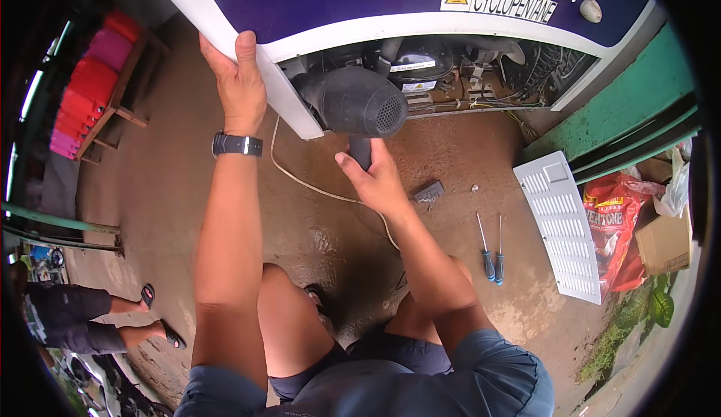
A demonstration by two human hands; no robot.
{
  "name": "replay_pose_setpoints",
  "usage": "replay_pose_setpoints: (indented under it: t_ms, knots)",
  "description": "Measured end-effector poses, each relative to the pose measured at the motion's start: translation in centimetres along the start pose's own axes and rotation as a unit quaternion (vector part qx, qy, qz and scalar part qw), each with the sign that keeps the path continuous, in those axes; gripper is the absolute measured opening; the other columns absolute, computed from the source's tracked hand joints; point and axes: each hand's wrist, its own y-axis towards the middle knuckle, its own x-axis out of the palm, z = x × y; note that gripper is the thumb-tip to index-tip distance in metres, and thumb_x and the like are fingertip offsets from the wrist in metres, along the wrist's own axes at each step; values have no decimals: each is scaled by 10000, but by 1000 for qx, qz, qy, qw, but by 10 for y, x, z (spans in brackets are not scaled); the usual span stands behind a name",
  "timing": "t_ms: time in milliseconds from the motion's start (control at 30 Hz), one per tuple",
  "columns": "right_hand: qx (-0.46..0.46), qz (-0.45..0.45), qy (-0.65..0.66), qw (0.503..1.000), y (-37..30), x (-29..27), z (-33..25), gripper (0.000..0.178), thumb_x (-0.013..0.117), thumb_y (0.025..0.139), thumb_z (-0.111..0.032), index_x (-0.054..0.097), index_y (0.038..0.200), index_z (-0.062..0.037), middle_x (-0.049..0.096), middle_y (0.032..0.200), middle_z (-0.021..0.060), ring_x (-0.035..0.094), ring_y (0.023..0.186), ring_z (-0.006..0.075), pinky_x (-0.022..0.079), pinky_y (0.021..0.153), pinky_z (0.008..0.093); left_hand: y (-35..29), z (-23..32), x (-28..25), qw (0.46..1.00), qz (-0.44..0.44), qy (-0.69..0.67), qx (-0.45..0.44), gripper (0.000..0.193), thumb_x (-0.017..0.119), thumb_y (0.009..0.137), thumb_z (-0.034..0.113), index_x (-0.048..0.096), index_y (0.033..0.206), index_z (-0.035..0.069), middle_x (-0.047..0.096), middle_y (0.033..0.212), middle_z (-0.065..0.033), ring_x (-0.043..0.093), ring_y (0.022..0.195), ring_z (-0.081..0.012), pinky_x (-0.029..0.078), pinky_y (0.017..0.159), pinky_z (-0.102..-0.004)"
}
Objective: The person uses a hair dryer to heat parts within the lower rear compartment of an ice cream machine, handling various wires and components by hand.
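My right hand is wrapped round the handle of a black hair dryer. The dryer's nozzle points left and its round rear grille faces right, in front of the open lower bay of a white and dark-blue ice cream freezer. Inside that bay sit a black compressor, pipes and wires. With thumb and fingers spread across it, my left hand grips the freezer's white left corner edge; a dark watch is on that wrist. The far fingertips of both hands are partly hidden.
Two blue-handled screwdrivers and a small grey block lie on the wet floor. A white vented panel leans at right beside red bags and a cardboard box. A pale cord crosses the floor. Another person stands at left.
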Motion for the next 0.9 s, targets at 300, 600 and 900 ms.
replay_pose_setpoints:
  t_ms: [300, 600, 900]
  knots:
    - [-24, -3, 32, 999, 2, 3, -6, 515, 734, 965, -229, 530, 1399, -43, 710, 1151, 196, 702, 1026, 354, 537, 893, 446, -47, -30, 0, 986, -54, -75, -139, 1033, 513, 1026, 689, -38, 1692, 124, 219, 1714, -135, 237, 1575, -277, 206, 1277, -417]
    - [-18, 1, 60, 998, 5, 15, 4, 382, 750, 978, -256, 600, 1243, -25, 662, 1002, 64, 624, 901, 183, 523, 824, 371, -58, -51, 11, 982, -46, -135, -121, 944, 536, 1047, 626, 26, 1690, 161, 278, 1677, -122, 319, 1525, -266, 294, 1241, -440]
    - [-99, 14, 16, 995, -3, 26, -1, 418, 720, 988, -179, 551, 1335, -18, 691, 1202, 189, 675, 1094, 346, 519, 954, 447, -76, -55, 16, 965, -45, -192, -171, 959, 519, 1054, 635, 45, 1698, 105, 242, 1698, -135, 307, 1531, -286, 277, 1239, -435]
